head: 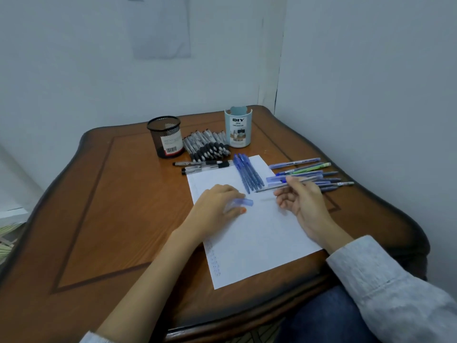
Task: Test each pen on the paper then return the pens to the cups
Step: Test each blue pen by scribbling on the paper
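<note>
**Pens spread around the paper, cups upright at the back**

A white sheet of paper lies flat on the surface, faint marks down its left edge. Behind it stand a black mesh cup and a pale blue cup, with a heap of black-grip pens between them. Two clear pens lie just beside the sheet's top edge. Four blue pens lie side by side on its top corner. More blue pens lie to the right. The right hand holds an uncapped pen, and the left hand holds a blue cap.

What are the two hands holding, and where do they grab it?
The left hand grips a blue pen cap by one end; the other end pokes out. The right hand pinches a clear pen near its middle.
</note>
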`<state>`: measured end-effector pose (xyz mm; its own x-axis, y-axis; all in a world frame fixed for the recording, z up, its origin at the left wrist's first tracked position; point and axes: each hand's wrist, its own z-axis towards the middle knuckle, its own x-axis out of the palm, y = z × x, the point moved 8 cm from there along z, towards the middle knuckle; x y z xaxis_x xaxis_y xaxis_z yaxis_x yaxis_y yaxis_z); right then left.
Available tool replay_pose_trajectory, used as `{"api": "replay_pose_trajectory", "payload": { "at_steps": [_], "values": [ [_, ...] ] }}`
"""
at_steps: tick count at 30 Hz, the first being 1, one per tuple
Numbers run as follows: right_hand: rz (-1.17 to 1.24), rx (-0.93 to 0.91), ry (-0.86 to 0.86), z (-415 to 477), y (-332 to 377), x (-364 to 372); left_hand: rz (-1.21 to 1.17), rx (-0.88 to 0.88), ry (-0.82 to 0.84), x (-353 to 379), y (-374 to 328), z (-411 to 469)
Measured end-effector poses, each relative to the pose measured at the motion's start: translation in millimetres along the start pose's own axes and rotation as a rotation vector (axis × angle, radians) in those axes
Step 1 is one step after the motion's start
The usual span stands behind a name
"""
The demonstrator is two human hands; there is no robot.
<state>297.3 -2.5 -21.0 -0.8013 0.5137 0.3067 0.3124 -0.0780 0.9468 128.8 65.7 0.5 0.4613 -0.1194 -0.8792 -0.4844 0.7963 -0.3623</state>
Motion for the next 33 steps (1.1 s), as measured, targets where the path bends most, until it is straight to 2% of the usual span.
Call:
{"api": "replay_pose_trajectory", "payload": {
  "at_steps": [5,11,18,23,29,33],
  "values": [
    [-0.109,-0.077,-0.045,-0.6,5.7,-2.9,-0.174,-0.054,-0.122,-1.9,8.3,0.2],
    [-0.139,-0.06,-0.065,-0.7,5.8,-7.2,-0.401,-0.143,-0.276,-6.1,14.7,-5.0],
    [-0.138,-0.048,-0.03,-3.5,5.4,-4.4,-0.435,-0.135,-0.305,-6.5,10.5,-3.5],
    [-0.257,-0.072,0.089,-8.6,4.2,5.7,-0.479,-0.048,-0.294,-8.0,0.4,-6.3],
    [-0.274,-0.115,0.174,-13.2,6.7,12.7,-0.549,-0.029,-0.406,-16.1,6.6,-10.7],
    [-0.277,-0.136,0.201,-15.7,10.1,16.4,-0.583,-0.034,-0.422,-16.7,7.7,-12.3]
  ]
}}
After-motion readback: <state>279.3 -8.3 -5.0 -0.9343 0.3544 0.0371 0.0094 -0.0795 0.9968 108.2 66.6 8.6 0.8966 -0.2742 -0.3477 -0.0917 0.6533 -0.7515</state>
